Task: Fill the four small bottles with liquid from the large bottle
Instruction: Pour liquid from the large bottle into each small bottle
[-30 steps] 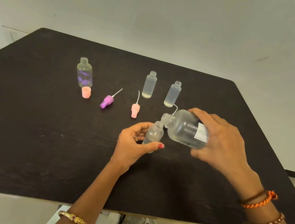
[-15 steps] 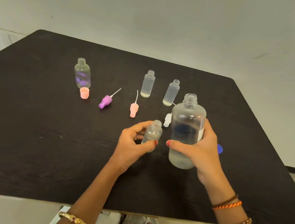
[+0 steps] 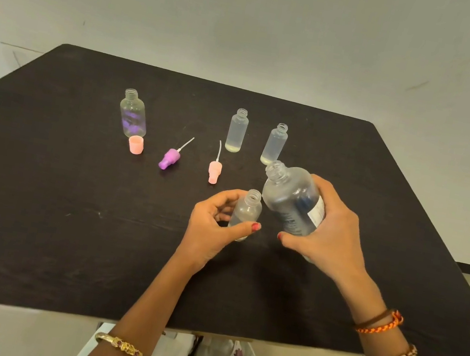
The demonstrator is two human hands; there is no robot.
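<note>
With left hand (image 3: 213, 221) gripping the small bottle (image 3: 246, 211) upright and right hand (image 3: 327, 241) wrapped round the big bottle (image 3: 292, 200), tip slowly, mouth over mouth.

Left hand (image 3: 213, 224) curled in a grip, right hand (image 3: 329, 238) apparently wrapped likewise, forearms converging

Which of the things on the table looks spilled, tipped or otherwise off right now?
No spill shows. The purple spray cap and pink spray cap lie on their sides on the black table, as removed parts would. The large bottle is tilted in the right hand.
</note>
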